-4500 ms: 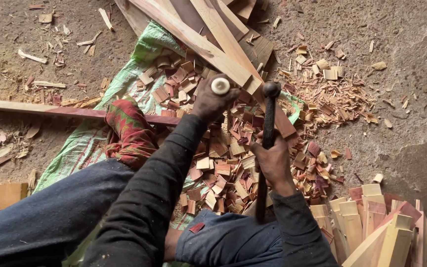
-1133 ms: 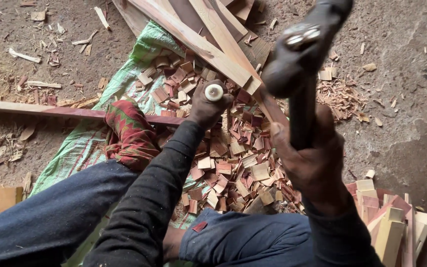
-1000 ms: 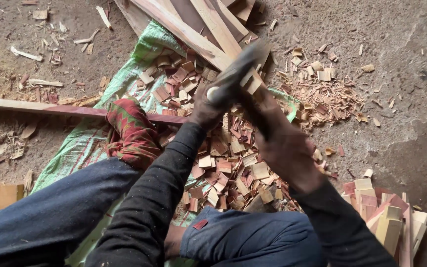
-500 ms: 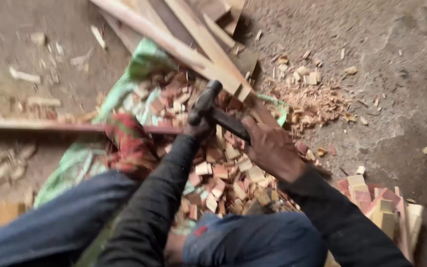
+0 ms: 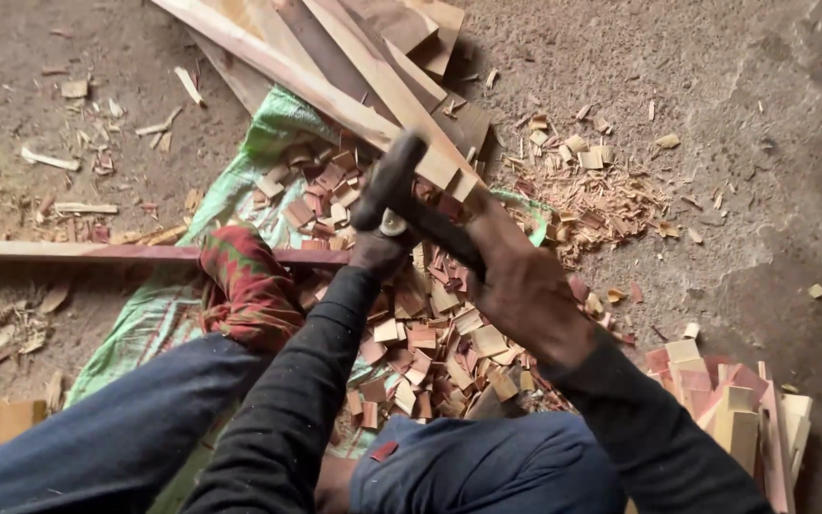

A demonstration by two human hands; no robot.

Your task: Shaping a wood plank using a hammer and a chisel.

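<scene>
Item one, hammer [image 5: 401,186]: dark head, dark shaft, gripped in my right hand [image 5: 525,295] with the fingers wrapped tight about the shaft; head low over the wood, just above my left hand [image 5: 378,255]; I judge it heavy at the head and stiff throughout, best held well back on the shaft for swing, the grip looking smooth and apt to slip if loosely held.

Item two, small tool with a pale round top [image 5: 393,227]: standing upright in my left hand, which is closed around it, only the cap showing; likely hard metal, short, needing a firm fist low on the stem, clear of the struck end.

Item three, long wooden strip [image 5: 97,251]: reddish edge, pale face, lying flat across the floor from the left, passing under my patterned sock [image 5: 244,286]; rigid but thin, liable to split along the grain.

Item four, cut chips [image 5: 430,343]: small squarish reddish and tan pieces, light, dry, heaped on a green woven sack [image 5: 268,143].

Item five, pale planks [image 5: 354,67]: angled above; stacked offcuts [image 5: 734,400] at right; dusty earthen floor [image 5: 734,143].
</scene>
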